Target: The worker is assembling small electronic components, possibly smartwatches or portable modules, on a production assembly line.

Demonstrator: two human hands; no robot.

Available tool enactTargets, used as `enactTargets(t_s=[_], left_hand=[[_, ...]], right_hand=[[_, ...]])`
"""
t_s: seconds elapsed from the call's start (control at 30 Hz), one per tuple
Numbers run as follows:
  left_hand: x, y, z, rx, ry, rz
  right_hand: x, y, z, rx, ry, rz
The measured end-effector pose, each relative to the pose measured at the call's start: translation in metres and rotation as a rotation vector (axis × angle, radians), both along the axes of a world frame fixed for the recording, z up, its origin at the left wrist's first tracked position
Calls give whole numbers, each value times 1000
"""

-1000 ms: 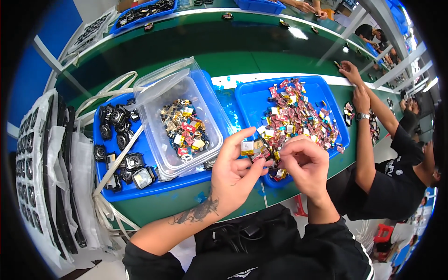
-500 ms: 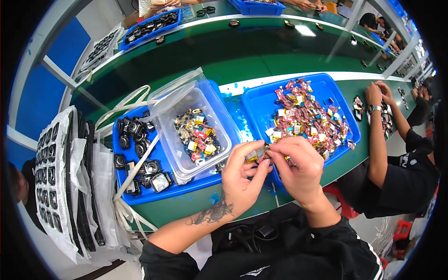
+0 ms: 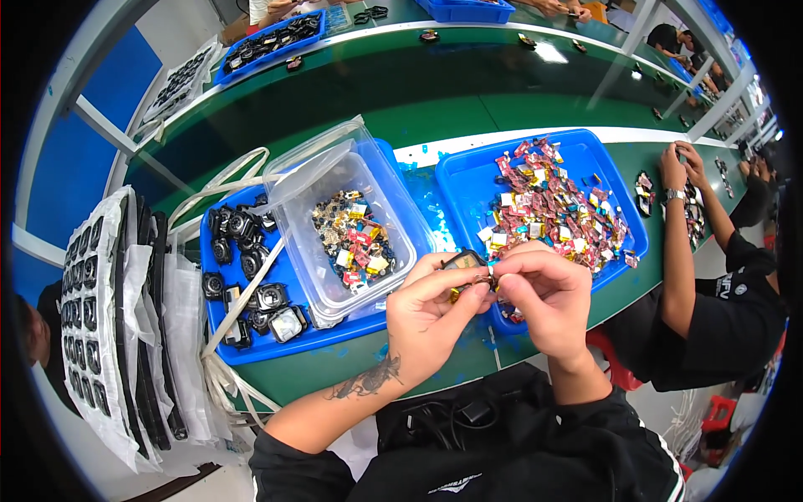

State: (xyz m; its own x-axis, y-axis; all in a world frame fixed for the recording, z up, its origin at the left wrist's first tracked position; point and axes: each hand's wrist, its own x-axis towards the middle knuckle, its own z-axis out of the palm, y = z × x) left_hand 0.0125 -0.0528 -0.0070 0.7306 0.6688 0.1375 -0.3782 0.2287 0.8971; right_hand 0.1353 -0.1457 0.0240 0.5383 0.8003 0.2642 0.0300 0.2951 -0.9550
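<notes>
My left hand (image 3: 427,326) is closed around a small black-rimmed watch case (image 3: 462,261), with gold and yellow parts showing at its lower edge. My right hand (image 3: 548,297) has thumb and forefinger pinched together at the case's right side. A tiny pale bit shows at those fingertips, too small to name. Both hands are above the near-left corner of a blue tray (image 3: 458,184) heaped with red, white and yellow electronic pieces (image 3: 552,209). To the left, a clear plastic tub (image 3: 335,311) holds similar pieces and small metal parts.
Under the tub, another blue tray (image 3: 251,350) holds black watch cases (image 3: 272,297). White strapping (image 3: 226,335) crosses its left side. Stacked foam sheets of cases (image 3: 88,309) stand far left. A green conveyor (image 3: 401,84) carries scattered parts beyond. At right, a co-worker's arms (image 3: 679,226) reach over the bench.
The black-rimmed case has tilted up into clearer view above my left hand. My left hand has moved slightly left and down. Parts on the conveyor have shifted a little to the right.
</notes>
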Motion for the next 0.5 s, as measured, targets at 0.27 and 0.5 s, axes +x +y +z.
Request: enactTargets(t_s=[0.27,0.5], left_hand=[[-1,-1,3,-7,43,31],[0,-1,1,22,56,78]], right_hand=[[0,-5,-11,8,13,-118],[-2,-5,-15,-21,-70,-88]])
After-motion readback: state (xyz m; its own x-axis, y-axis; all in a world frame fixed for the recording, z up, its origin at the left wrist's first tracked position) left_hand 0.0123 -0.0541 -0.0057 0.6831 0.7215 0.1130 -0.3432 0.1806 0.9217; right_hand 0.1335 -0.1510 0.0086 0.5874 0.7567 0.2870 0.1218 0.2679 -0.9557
